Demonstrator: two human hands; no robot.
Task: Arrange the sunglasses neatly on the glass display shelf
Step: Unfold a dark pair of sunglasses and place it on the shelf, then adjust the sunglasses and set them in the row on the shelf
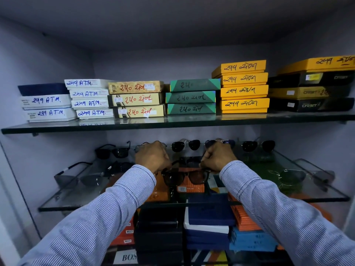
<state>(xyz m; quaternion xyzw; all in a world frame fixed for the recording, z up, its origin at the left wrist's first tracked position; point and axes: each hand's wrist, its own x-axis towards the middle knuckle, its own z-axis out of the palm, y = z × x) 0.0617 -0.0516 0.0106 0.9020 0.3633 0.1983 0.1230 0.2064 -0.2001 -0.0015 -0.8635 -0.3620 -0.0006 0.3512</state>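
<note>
Black sunglasses (pixel 185 176) held over glass shelf (pixel 192 204), near front edge; left hand (pixel 152 156) and right hand (pixel 219 156) fingers pinching either end. Other pairs along back; boxes below.

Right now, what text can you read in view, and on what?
"ATM", after blue handwritten digits: white boxes, upper shelf.
"ORBIT": black boxes, far right.
"BOS", cut off: white box, bottom.
"MULTI": orange boxes, lower left.
Handwritten price script on beige, green and yellow boxes: not confidently readable.
Small stickers: too blurred.
</note>
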